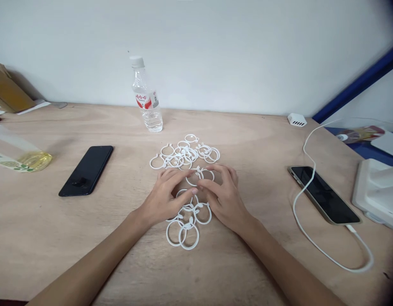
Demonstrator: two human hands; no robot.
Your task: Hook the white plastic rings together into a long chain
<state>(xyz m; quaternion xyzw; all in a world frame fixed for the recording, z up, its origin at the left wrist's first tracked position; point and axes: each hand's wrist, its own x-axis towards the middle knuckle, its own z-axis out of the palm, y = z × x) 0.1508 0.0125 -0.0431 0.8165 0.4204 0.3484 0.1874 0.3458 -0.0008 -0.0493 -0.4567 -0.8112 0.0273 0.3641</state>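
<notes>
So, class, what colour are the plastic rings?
The plastic rings are white, clearest in the head view.

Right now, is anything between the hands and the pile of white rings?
Nothing visible. The left hand and right hand touch rings at the near edge of the pile. The bottle stands behind it.

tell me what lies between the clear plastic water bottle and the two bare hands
A loose heap of white plastic rings on the wooden table, seen in the head view.
</notes>
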